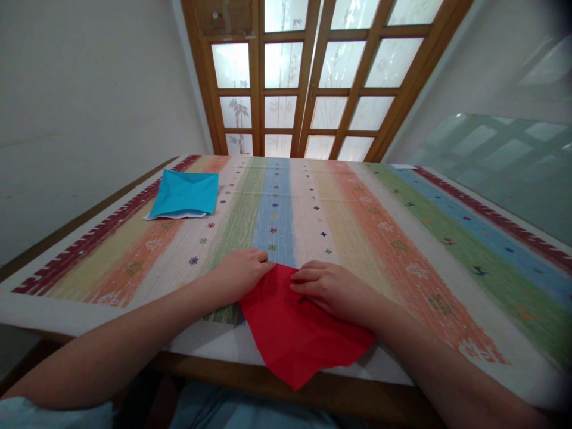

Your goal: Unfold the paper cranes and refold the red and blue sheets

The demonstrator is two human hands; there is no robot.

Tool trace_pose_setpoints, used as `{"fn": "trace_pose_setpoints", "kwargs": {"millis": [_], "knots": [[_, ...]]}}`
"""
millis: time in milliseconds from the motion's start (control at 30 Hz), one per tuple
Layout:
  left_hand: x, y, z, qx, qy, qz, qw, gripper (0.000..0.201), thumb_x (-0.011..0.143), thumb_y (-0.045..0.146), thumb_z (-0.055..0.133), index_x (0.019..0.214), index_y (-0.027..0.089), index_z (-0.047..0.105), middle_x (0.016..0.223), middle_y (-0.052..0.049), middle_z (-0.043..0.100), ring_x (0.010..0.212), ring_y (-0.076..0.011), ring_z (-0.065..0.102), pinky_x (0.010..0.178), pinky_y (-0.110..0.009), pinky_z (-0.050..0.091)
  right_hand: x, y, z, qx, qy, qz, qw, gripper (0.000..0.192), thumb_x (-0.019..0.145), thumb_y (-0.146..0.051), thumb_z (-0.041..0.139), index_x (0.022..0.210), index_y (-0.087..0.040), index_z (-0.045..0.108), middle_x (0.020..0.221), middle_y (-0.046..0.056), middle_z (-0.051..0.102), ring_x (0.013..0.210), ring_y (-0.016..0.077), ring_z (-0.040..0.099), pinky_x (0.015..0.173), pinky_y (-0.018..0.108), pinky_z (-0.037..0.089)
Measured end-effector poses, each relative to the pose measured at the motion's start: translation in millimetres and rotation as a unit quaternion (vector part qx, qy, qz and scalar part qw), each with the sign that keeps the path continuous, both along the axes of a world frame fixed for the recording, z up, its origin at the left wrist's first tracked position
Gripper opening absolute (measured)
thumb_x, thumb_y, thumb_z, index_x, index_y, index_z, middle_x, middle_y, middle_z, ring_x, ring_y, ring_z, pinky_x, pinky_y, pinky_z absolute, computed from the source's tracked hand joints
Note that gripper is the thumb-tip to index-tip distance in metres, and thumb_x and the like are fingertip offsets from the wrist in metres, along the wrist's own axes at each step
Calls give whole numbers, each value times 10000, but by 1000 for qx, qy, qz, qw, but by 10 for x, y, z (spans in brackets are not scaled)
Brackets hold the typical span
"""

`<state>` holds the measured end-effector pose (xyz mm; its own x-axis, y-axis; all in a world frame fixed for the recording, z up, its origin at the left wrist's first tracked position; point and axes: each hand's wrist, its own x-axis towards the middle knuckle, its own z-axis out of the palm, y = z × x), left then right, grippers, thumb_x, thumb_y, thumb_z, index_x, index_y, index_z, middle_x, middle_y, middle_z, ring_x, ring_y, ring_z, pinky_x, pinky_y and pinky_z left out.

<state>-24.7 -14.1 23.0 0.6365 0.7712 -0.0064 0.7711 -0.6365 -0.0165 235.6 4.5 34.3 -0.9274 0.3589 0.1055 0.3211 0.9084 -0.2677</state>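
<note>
We see a sheet of red paper (297,330) lying at the near edge of the worktop (402,238), its top corner pointing away from the person and its lower corner hanging past the edge over the wooden rim. The left hand (241,273) rests on the paper's upper left edge, curled into a loose fist with its fingers (259,257) tucked together and pressed down near the top corner. The right hand (328,286) lies flat on the upper right edge, its fingers (306,275) stretched out side by side and pointing toward the left hand, so that the two nearly meet at the corner. Neither hand grips the sheet; both press on it from above. The worktop is covered by a striped cloth (286,208) in bands of blue, green, orange and cream with small embroidered motifs. Well apart from the hands, at the far left of the cloth, lies a blue folded paper (185,193) on top of a white sheet. Beyond the worktop stands a wooden door (313,77) with frosted panes.
</note>
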Motion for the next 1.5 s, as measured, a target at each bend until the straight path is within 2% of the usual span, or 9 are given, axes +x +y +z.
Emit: {"fn": "trace_pose_setpoints", "kwargs": {"millis": [433, 700, 800, 900, 1100, 1267, 1367, 1433, 1500], "knots": [[-21, 14, -53, 1, 2, 4, 1000, 287, 960, 127, 516, 1194, 185, 672, 968, -76, 673, 844, -209, 626, 748, -307, 467, 18, 2, -17, -16, -5, 7, 1000, 260, 1004, -146, 554, 1118, -244, 766, 1190, 42, 745, 1133, 202, 650, 1015, 372, 494], [32, -14, 9, 26, 35, -6, 999, 215, 945, 120, 565, 1127, 148, 676, 960, -87, 671, 846, -220, 635, 754, -315, 489, 18, -8, -11, -22, 8, -1, 1000, 295, 993, -128, 550, 1143, -263, 765, 1193, 51, 743, 1129, 201, 654, 1004, 364, 499], [78, -56, 8, 67, 51, -19, 996, 167, 951, 127, 563, 1080, 127, 669, 1007, -111, 670, 915, -236, 632, 793, -329, 506, -1, -19, 16, -24, 2, -6, 1000, 281, 988, -137, 558, 1142, -249, 765, 1185, 62, 744, 1123, 206, 656, 995, 363, 501], [147, -117, -23, 94, 48, -37, 994, 179, 958, 132, 562, 1114, 117, 649, 1141, -139, 665, 1041, -250, 628, 859, -345, 521, -14, -26, 35, -27, 4, -15, 1000, 263, 976, -136, 571, 1109, -241, 772, 1150, 65, 753, 1095, 210, 663, 973, 363, 508], [266, -180, -152, 78, -22, -100, 992, 280, 970, 103, 529, 1236, 141, 610, 1219, -145, 678, 1134, -230, 649, 953, -352, 532, -16, -20, -9, -25, -1, -20, 999, 253, 979, -133, 563, 1096, -227, 767, 1129, 65, 756, 1053, 200, 671, 975, 360, 492], [279, -176, -179, 87, -4, -105, 991, 283, 967, 98, 544, 1239, 87, 619, 1254, -173, 680, 1186, -256, 639, 977, -370, 538, 20, -42, 18, -41, -3, -22, 999, 242, 985, -184, 572, 1147, -213, 750, 1157, 72, 744, 1074, 213, 657, 1001, 369, 473], [282, -184, -148, 80, 10, -96, 992, 299, 969, 124, 565, 1256, 61, 614, 1258, -173, 683, 1177, -266, 647, 976, -367, 544, 59, -46, 91, -83, 14, -14, 996, 262, 956, -283, 638, 1186, -206, 738, 1193, 89, 731, 1110, 228, 648, 1016, 368, 470], [286, -187, -132, 79, 7, -92, 993, 308, 972, 133, 566, 1270, 66, 612, 1266, -169, 683, 1162, -265, 656, 976, -373, 550, 76, -26, 110, -113, 35, -31, 993, 259, 987, -308, 586, 1167, -208, 743, 1187, 88, 732, 1097, 217, 655, 1004, 352, 481], [290, -182, -129, 82, -1, -94, 992, 318, 973, 126, 563, 1283, 67, 604, 1286, -175, 673, 1171, -266, 653, 981, -385, 553, 73, 9, 83, -113, 58, -85, 988, 293, 1030, -268, 482, 1134, -202, 748, 1157, 86, 740, 1063, 203, 668, 985, 344, 492]]}}
